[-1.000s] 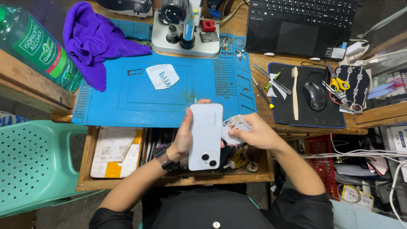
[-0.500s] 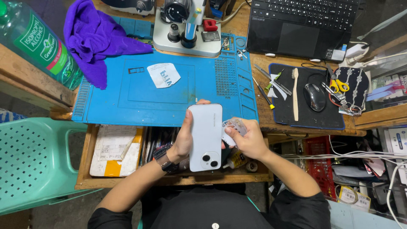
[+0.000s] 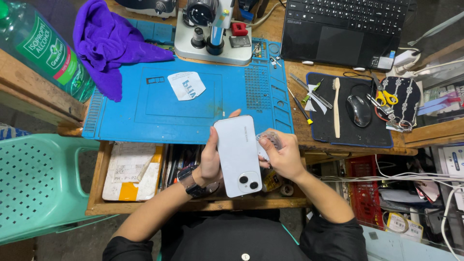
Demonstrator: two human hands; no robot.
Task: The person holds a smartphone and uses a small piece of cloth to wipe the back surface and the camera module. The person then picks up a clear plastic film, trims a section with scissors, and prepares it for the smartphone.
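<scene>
I see my left hand (image 3: 211, 157) wrapped around a white phone (image 3: 238, 154), back side up, camera lenses at the near end, held over the open drawer (image 3: 126, 172). My right hand (image 3: 282, 155) sits just right of the phone, fingers closed on a small clear piece (image 3: 271, 140) against its edge; I cannot tell what it is. Farther off lies the blue work mat (image 3: 145, 108) with a white paper scrap (image 3: 186, 85). Beyond it stand a microscope (image 3: 212, 31), a purple cloth (image 3: 112, 48) to the left, and a laptop (image 3: 345, 29) far right.
</scene>
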